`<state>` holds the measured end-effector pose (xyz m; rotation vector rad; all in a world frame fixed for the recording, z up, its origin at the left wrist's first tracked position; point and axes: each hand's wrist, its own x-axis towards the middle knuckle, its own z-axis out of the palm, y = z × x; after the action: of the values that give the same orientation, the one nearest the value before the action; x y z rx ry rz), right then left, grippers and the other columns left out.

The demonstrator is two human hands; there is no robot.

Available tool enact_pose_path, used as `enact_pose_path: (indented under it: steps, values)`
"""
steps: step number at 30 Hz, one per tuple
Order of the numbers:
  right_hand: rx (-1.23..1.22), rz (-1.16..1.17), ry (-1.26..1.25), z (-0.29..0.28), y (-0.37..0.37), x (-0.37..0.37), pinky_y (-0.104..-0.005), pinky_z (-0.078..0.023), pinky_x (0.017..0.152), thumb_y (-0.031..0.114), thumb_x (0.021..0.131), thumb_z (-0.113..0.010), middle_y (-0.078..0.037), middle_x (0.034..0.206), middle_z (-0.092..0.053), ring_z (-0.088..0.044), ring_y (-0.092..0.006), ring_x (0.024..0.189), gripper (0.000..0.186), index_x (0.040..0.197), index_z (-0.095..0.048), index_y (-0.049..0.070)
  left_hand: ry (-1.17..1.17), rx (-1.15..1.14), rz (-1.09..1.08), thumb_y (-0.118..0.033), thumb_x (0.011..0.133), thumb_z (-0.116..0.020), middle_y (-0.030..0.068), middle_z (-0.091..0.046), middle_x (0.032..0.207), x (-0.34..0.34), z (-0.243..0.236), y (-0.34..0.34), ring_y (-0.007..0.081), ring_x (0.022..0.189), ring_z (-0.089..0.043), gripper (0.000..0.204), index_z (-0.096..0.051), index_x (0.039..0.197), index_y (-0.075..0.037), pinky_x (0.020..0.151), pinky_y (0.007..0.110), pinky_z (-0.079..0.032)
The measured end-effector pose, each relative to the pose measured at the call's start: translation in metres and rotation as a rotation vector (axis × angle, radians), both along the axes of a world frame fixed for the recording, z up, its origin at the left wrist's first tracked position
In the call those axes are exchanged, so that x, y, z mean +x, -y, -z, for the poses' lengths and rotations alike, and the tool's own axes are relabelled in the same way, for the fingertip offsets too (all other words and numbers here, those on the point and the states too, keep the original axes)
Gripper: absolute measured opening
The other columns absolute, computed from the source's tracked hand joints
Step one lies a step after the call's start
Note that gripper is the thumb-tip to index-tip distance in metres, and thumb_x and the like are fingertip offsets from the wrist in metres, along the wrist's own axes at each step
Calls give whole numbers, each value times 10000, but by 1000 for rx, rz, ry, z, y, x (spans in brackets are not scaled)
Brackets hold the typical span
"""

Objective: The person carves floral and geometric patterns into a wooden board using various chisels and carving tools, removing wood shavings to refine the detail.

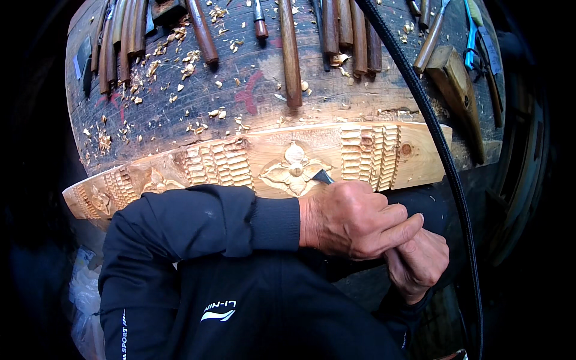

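A carving chisel (pixel 324 176) shows only its dark metal blade, the tip resting at the right petal of a carved four-petal flower (pixel 296 170). My left hand (pixel 357 219) is closed round the chisel just behind that blade. Below and to its right, my right hand (pixel 420 263) is closed too, its fingers against the left hand, where the hidden handle end would lie. The flower belongs to a long pale wooden board (pixel 420 159) with bands of scale-like cuts on either side. My left sleeve covers part of the board's lower edge.
Wooden-handled chisels (pixel 289 57) lie in groups along the bench's (pixel 252 108) far side, among wood shavings (pixel 189 63). A wooden mallet (pixel 451 78) stands at the right. A black braided cable (pixel 423 108) crosses over the board's right end. A plastic bag (pixel 86 288) hangs at lower left.
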<state>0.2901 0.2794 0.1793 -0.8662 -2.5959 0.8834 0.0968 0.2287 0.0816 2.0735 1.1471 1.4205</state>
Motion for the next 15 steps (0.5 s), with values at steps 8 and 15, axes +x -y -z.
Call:
enact_pose_path:
  steps: [8, 15]
  values:
    - [-11, 7, -4, -1, 2, -2, -332, -519, 558, -36, 798, -888, -141, 756, -689, -712, -283, 609, 151, 922, -801, -32, -15, 6, -1, -212, 941, -767, -8, -768, 924, 0, 0, 1, 141, 725, -742, 407, -823, 1315, -60, 554, 286, -565]
    - [3, 7, 6, -3, 2, -3, -332, -549, 565, -16, 813, -914, -137, 767, -699, -732, -278, 622, 161, 938, -813, -25, 23, -11, 12, -192, 922, -775, 15, -780, 926, 0, 1, 1, 151, 722, -753, 407, -824, 1302, -56, 559, 293, -577]
